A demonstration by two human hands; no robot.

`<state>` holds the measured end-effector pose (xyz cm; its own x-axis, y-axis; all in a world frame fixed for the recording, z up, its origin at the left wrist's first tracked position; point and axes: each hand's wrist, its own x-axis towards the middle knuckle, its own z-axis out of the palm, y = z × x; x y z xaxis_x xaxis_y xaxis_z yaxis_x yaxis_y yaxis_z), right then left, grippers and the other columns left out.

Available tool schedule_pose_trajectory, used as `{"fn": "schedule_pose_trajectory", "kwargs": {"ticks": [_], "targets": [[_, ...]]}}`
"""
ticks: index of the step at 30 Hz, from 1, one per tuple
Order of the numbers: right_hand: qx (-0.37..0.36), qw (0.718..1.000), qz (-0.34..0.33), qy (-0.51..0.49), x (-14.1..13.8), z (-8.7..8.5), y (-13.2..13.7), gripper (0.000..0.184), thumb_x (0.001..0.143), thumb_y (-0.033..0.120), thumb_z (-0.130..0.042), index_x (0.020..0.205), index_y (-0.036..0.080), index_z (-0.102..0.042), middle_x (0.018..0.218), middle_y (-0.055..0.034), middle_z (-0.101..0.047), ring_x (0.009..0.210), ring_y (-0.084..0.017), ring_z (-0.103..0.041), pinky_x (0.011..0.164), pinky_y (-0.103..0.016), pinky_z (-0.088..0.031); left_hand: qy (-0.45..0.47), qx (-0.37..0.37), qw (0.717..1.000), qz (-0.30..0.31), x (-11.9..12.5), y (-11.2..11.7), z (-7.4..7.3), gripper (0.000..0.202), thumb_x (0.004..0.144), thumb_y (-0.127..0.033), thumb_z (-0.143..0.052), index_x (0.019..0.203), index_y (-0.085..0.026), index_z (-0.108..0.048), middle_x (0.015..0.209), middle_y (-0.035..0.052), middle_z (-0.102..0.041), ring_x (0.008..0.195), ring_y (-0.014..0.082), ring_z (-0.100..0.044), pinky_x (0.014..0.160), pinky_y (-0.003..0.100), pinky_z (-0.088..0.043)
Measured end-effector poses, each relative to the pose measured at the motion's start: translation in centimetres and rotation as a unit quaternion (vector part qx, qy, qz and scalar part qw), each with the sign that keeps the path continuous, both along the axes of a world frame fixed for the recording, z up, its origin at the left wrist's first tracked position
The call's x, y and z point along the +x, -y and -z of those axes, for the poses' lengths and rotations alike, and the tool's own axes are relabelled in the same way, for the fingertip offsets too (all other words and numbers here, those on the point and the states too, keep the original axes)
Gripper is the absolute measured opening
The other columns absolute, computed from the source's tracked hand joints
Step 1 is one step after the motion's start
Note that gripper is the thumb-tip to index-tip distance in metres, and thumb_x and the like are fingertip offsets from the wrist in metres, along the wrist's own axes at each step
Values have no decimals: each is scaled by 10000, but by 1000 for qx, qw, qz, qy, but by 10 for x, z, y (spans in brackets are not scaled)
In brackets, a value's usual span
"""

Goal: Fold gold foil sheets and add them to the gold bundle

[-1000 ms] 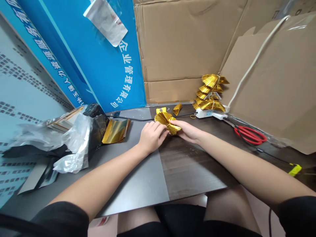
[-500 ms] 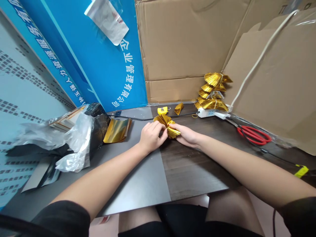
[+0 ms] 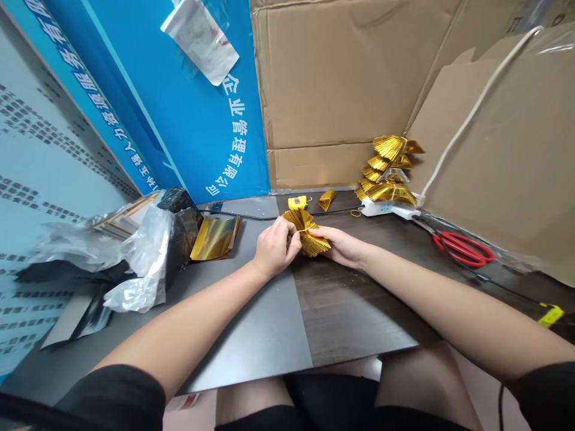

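A bundle of pleated gold foil paper [image 3: 314, 244] is fanned out above the middle of the table. My right hand [image 3: 342, 246] is closed on its right side, the thumb on top and the other fingers partly hidden beneath. At the left of the bundle, my left hand [image 3: 276, 244] pinches a thin yellow rubber band [image 3: 302, 230], which is stretched across the foil's middle. Just behind the bundle lie a yellow tape measure [image 3: 297, 202] and a small folded gold piece [image 3: 327, 199].
Flat gold foil sheets [image 3: 216, 237] lie left of my hands, beside a crumpled plastic bag [image 3: 150, 251]. Tied gold bundles [image 3: 389, 170] are stacked at the back right, behind a white power strip [image 3: 376, 206]. Red-handled scissors [image 3: 465, 248] and cables lie at right.
My left hand has drawn the rubber band out to the left, so a stretched length of it now shows. The gold foil fans open a little wider. My right hand keeps its hold.
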<state>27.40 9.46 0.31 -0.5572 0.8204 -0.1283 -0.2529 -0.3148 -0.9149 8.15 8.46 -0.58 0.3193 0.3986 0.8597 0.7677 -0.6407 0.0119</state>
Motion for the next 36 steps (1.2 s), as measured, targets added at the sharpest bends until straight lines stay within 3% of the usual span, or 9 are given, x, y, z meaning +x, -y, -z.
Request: {"fn": "schedule_pose_trajectory", "kwargs": {"ticks": [4,7,10,13,17,21,26,31,36], "targets": [[2,1000,11,0,0,1,-1,346,707,426,-841,912,191,-693,924,-23,-710,845,-169,-621,774,-272,-499,-26,-11,999,21,-1,-2,1,182,952,-303,-486,814,-213,-563,751,-26,-644,695,69,-561,672,197,-418],[13,1000,19,6,0,1,-1,374,731,446,-815,969,195,-672,980,-34,-714,885,-177,-630,817,-294,-515,-31,-92,995,14,-3,-2,0,180,944,-310,-483,848,-210,-596,808,-5,-675,752,85,-590,716,213,-431],[127,982,67,125,3,1,-6,441,828,563,-652,1065,193,-618,1061,-73,-711,936,-209,-648,871,-365,-537,-34,-191,981,-17,-5,-4,0,183,932,-278,-460,842,-209,-604,807,6,-673,772,99,-598,727,218,-432],[245,919,144,273,14,-1,-17,448,861,569,-549,1110,197,-562,1144,-98,-689,1016,-235,-643,927,-403,-513,-51,-233,970,-37,-5,-9,0,186,910,-252,-490,773,-215,-609,734,-1,-662,700,104,-582,648,220,-377],[310,833,187,419,40,-10,-34,391,790,452,-661,1072,203,-554,1103,-108,-691,995,-268,-626,932,-432,-472,-87,-280,956,-29,-5,-13,2,173,884,-231,-546,730,-224,-623,683,-22,-672,619,103,-567,582,218,-309],[334,742,172,556,66,-18,-46,326,717,375,-734,957,204,-595,1001,-108,-707,950,-284,-634,849,-391,-474,-111,-307,945,8,-4,-13,2,125,874,-246,-584,773,-229,-656,685,-28,-684,658,98,-603,606,204,-343],[312,681,118,652,85,-22,-51,385,697,326,-759,1025,179,-622,1043,-130,-723,928,-274,-661,779,-342,-479,-77,-323,943,23,-5,-7,-4,192,901,-242,-535,774,-212,-676,716,-19,-712,639,77,-589,605,187,-346],[278,660,66,695,101,-33,-46,295,670,292,-794,902,168,-661,936,-124,-733,836,-275,-681,716,-339,-488,-2,-315,948,48,-20,0,-43,362,965,-449,-481,813,-186,-680,716,-27,-701,632,37,-576,624,169,-424],[292,650,94,695,120,-51,-35,475,698,412,-840,1050,126,-698,1040,-190,-726,953,-337,-689,831,-422,-527,162,-245,953,76,-68,31,-134,657,944,-691,-246,1030,-154,-614,748,-47,-647,642,-19,-571,645,149,-515]]}}
